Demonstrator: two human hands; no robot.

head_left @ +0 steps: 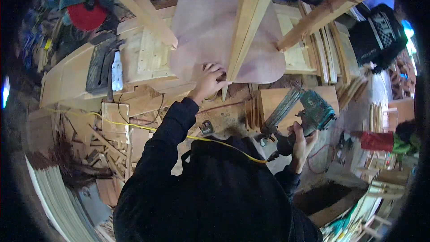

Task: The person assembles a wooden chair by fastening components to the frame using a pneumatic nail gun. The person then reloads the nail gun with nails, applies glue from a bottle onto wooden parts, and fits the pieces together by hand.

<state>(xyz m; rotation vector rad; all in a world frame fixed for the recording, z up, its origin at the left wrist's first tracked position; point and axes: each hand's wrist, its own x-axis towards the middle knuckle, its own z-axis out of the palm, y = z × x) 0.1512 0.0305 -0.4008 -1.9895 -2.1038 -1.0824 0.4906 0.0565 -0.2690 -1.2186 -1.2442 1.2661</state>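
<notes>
on the pale panel [201,27], lays left hand [209,79], fingers apart — clamps right hand [303,145] round handle [285,144] of nail gun [316,108] — likely heavy, rigid, best held there.

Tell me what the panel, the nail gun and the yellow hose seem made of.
Panel: wood or veneered board, smooth with a slight sheen, judging by its faint streaky grain. Nail gun: probably metal, its green coating worn, with dull grey areas. Yellow hose: likely plastic or rubber, from its even colour and smooth bends.
</notes>
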